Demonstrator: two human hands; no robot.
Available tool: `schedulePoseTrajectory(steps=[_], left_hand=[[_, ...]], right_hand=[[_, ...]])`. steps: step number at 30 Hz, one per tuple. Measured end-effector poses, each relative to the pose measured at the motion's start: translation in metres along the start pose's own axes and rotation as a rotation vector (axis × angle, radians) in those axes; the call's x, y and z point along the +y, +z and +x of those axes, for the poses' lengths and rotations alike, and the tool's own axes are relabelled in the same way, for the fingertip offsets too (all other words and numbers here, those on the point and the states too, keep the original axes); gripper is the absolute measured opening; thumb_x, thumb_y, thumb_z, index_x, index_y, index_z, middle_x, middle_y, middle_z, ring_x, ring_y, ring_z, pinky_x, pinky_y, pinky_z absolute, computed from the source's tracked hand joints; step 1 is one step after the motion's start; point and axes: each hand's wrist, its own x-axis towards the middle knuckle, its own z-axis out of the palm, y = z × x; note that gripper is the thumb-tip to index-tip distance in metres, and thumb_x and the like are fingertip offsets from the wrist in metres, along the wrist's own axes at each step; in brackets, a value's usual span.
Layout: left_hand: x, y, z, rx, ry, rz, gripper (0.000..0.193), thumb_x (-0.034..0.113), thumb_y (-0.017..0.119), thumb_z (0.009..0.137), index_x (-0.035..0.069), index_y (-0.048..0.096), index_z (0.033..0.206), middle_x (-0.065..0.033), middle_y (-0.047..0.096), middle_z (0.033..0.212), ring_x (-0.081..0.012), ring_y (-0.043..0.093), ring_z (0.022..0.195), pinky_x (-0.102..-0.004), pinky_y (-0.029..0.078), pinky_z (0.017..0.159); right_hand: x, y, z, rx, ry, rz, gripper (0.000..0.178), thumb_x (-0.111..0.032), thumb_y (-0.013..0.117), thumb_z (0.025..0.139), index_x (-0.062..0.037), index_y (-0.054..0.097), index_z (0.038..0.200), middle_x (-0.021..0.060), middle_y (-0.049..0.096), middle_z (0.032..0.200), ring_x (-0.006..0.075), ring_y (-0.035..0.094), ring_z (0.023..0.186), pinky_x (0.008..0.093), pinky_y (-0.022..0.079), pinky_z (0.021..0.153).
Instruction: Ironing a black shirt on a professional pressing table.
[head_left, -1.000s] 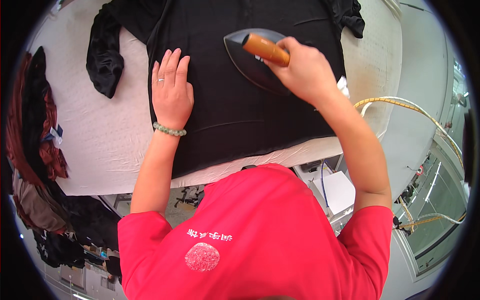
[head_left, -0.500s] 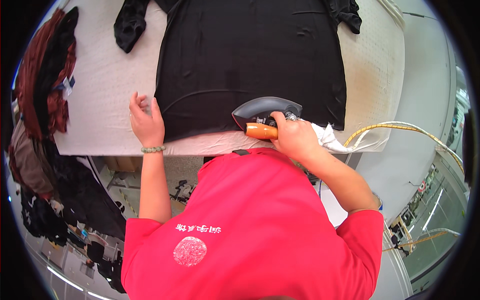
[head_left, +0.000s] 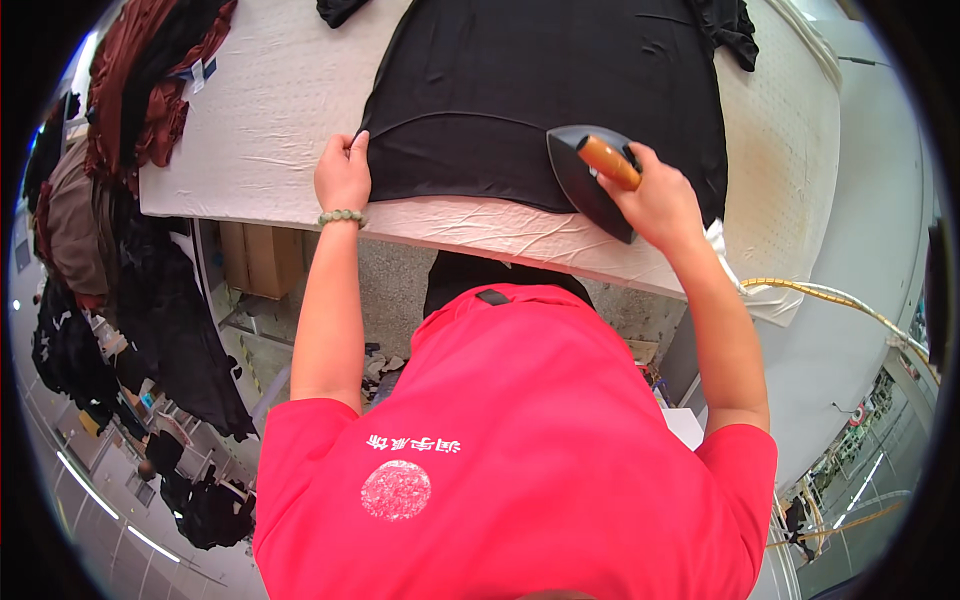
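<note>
A black garment [head_left: 540, 70] with sleeves lies spread on the pale padded ironing table [head_left: 250, 120]. My right hand [head_left: 660, 200] is wrapped round the wooden handle of a dark clothes iron [head_left: 568, 160]. The iron's plate rests across the garment's near hem, towards its right side, and partly over the bare table cover. At the garment's left edge, close to the hem corner, my left hand [head_left: 343, 178] is closed in a pinch on the fabric. Its fingertips partly hide the cloth they hold. A green bead bracelet [head_left: 342, 217] circles my left wrist.
Rust-red and black clothes [head_left: 150, 90] are heaped on the table's left end, and dark garments hang below it. A yellow and white hose [head_left: 830, 292] runs off to the right from near the iron. Under the table stands a cardboard box [head_left: 262, 260].
The iron has moved right along the hem and turned, its tip now pointing away from me. My left hand has closed on the garment's left edge. The whole view has shifted.
</note>
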Motion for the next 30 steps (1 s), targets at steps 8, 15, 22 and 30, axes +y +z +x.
schedulePoseTrajectory(steps=[8, 15, 22, 30], left_hand=[[-0.013, -0.018, 0.002, -0.112, -0.044, -0.361, 0.027, 0.028, 0.068, 0.1, 0.002, 0.065, 0.092, -0.0022, 0.062, 0.069, -0.0105, 0.052, 0.062, -0.0295, 0.044, 0.06], [-0.026, -0.017, 0.006, -0.176, 0.01, -0.291, 0.028, 0.029, 0.069, 0.098, 0.002, 0.064, 0.094, -0.0065, 0.066, 0.069, -0.0194, 0.062, 0.061, -0.0363, 0.048, 0.06], [-0.043, -0.057, -0.012, -0.466, -0.189, -0.295, 0.034, 0.033, 0.074, 0.093, 0.002, 0.064, 0.102, -0.0064, 0.069, 0.072, -0.02, 0.066, 0.065, -0.0351, 0.05, 0.064], [-0.059, -0.066, -0.019, -0.564, -0.248, -0.32, 0.031, 0.031, 0.074, 0.093, 0.002, 0.066, 0.1, -0.0056, 0.069, 0.07, -0.0183, 0.067, 0.065, -0.0342, 0.051, 0.063]], right_hand=[[-0.111, 0.021, 0.066, -0.134, -0.076, -0.103, 0.047, -0.038, 0.071, 0.091, -0.0007, 0.064, 0.119, 0.0231, 0.073, 0.095, 0.0404, 0.071, 0.094, 0.049, 0.056, 0.082], [-0.217, 0.054, 0.087, -0.348, -0.178, -0.193, 0.044, -0.036, 0.07, 0.091, -0.0012, 0.063, 0.117, 0.0235, 0.073, 0.098, 0.0406, 0.071, 0.094, 0.0491, 0.057, 0.082], [-0.194, 0.045, 0.059, -0.33, -0.139, -0.174, 0.049, -0.036, 0.071, 0.09, -0.0016, 0.061, 0.124, 0.0235, 0.073, 0.097, 0.0404, 0.072, 0.092, 0.0479, 0.057, 0.081], [-0.201, 0.045, 0.065, -0.155, -0.13, -0.143, 0.049, -0.035, 0.072, 0.089, -0.0023, 0.059, 0.124, 0.0237, 0.073, 0.091, 0.0407, 0.072, 0.089, 0.0486, 0.058, 0.08]])
